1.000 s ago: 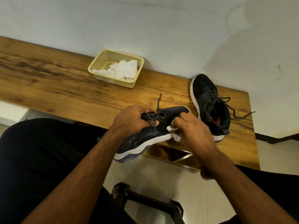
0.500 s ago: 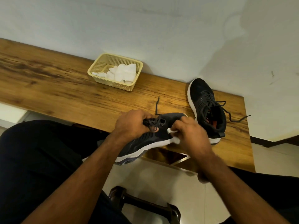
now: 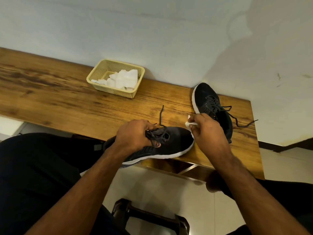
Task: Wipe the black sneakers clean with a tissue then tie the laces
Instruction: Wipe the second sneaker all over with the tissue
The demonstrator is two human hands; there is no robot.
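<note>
Left hand [image 3: 133, 134] grips sneaker [image 3: 171, 143], right hand [image 3: 209, 128] pinches tissue [image 3: 190, 123]; basket [image 3: 101, 86] holds tissues [image 3: 123, 79].

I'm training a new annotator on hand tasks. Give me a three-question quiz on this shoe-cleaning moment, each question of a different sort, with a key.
1. True or false: the left hand grips the held sneaker at its laces.
2. Multiple choice: where is the tissue in the right hand? A) at the held sneaker's heel B) at its toe C) in the basket
3. Fill in: the second sneaker lies on the wooden ____, laces untied.

Key: 1 true; 2 B; 3 table.
</note>
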